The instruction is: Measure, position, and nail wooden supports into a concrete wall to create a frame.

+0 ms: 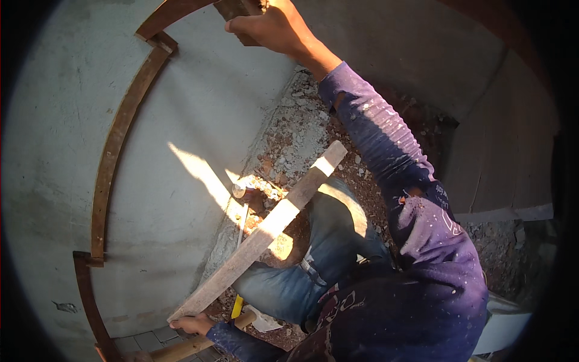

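Observation:
A long wooden plank (253,241) lies slanting across my bent legs in jeans, with sun on parts of it. My left hand (192,324) is closed round its lower end, at the bottom left. At the top of the view, my raised right hand (274,29) grips a short wooden piece (234,11) beside the upper wooden strip (172,17); the picture's edge cuts the piece off. Under the plank, a yellow object (237,306) and a thin pale strip (243,223) partly show; their kind is unclear.
Jointed wooden strips (111,163) run along the grey plastered wall (163,151) on the left. Broken rubble (295,130) covers the ground by the wall's foot. A round wooden pole (187,347) lies at the bottom left. A grey panel (506,145) stands on the right.

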`<control>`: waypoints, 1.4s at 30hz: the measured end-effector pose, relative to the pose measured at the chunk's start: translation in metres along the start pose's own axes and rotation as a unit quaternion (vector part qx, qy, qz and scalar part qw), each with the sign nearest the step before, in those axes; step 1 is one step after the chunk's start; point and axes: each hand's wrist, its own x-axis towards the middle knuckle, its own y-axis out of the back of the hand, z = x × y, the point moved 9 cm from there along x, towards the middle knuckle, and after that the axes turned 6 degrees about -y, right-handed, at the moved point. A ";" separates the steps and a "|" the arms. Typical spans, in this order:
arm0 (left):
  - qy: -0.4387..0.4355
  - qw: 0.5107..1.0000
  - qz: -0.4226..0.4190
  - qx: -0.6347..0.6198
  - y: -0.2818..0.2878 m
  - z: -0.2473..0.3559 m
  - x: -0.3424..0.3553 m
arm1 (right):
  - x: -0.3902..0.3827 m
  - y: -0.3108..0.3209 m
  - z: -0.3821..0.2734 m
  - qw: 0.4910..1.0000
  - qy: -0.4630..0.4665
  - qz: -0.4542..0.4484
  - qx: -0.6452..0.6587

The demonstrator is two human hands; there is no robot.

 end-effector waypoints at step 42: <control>-0.143 0.596 -0.744 -0.267 -0.445 0.137 -0.544 | -0.025 0.003 0.007 0.977 0.133 0.100 -0.136</control>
